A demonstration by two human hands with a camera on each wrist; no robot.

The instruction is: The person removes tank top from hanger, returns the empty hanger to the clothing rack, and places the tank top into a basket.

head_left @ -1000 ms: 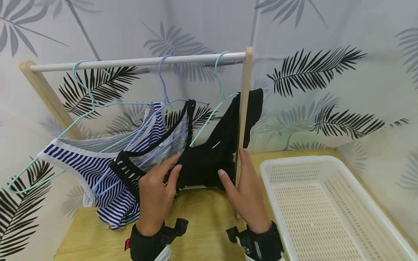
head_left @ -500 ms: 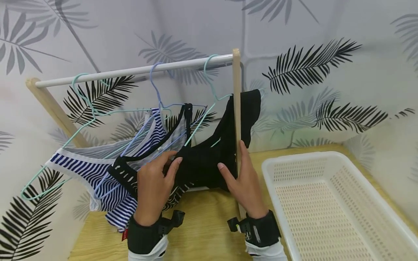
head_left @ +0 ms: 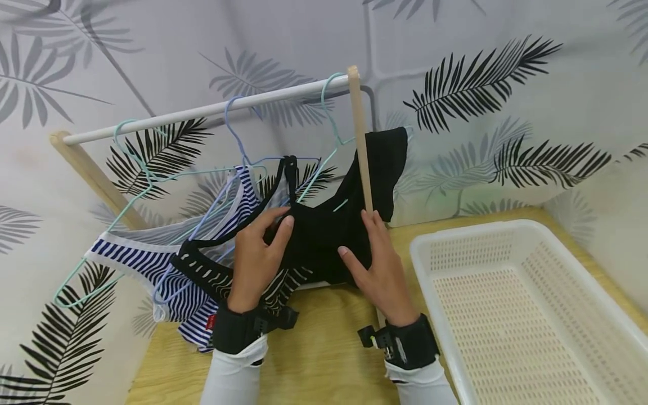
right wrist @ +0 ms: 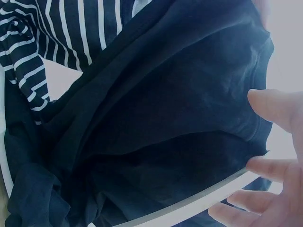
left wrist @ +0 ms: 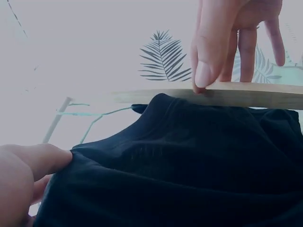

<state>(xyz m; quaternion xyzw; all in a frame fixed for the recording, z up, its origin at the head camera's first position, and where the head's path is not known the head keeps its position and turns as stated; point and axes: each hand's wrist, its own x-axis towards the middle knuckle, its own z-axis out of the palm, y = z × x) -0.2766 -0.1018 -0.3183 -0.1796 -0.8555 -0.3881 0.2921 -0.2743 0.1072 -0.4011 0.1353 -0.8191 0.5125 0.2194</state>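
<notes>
A pair of black underpants [head_left: 324, 236] hangs on a mint-green hanger [head_left: 328, 112] at the rack's right end. My left hand [head_left: 259, 253] pinches its left edge between thumb and fingers; in the left wrist view the cloth [left wrist: 156, 165] is drawn up toward that thumb. My right hand [head_left: 382, 270] is at the wooden post [head_left: 360, 140], fingers fairly straight, with the thumb in front of the black fabric. To the left, striped underpants with black trim [head_left: 202, 273] hang on a blue hanger [head_left: 235, 132], and blue-and-white striped underpants [head_left: 136, 253] on another mint-green hanger [head_left: 134, 197].
The rack's white rail [head_left: 202, 115] runs across above the hands to a second wooden post [head_left: 98, 177] on the left. A white plastic basket [head_left: 486, 304] stands to the right on the wooden tabletop [head_left: 319, 354]. Behind hangs a leaf-patterned curtain [head_left: 455, 174].
My left hand has shifted up and to the right, taking the black underpants' left edge with it. My right hand stays by the post. The head view has turned slightly, so the rack looks more slanted.
</notes>
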